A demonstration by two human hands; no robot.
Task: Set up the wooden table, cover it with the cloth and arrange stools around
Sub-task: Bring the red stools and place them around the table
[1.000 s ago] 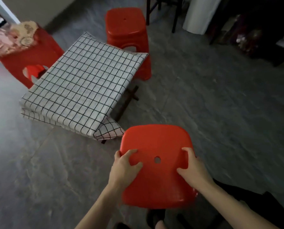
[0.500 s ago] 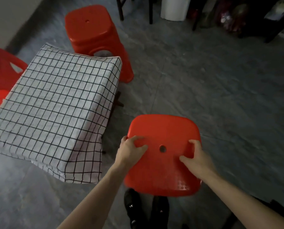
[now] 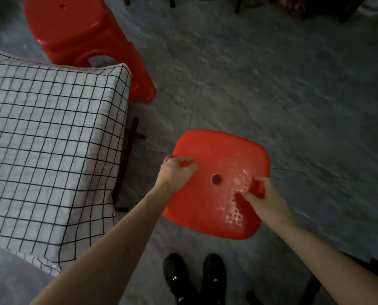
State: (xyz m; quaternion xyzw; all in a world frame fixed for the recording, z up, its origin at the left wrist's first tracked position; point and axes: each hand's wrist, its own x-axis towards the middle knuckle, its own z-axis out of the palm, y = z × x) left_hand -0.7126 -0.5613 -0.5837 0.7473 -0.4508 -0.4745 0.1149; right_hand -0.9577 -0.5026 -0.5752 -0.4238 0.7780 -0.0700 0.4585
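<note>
Left hand [image 3: 174,172] and right hand [image 3: 264,198] grasp the square red plastic stool [image 3: 216,183]. Lower level beside the checked-cloth table [image 3: 51,139], legs clear of shoes [image 3: 194,278].

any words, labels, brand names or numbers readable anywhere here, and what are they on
No text can be read anywhere.
Black shoes: each bears a small white mark, too small and blurred to read.
Held red stool, far red stool and checked cloth: no lettering shows.
</note>
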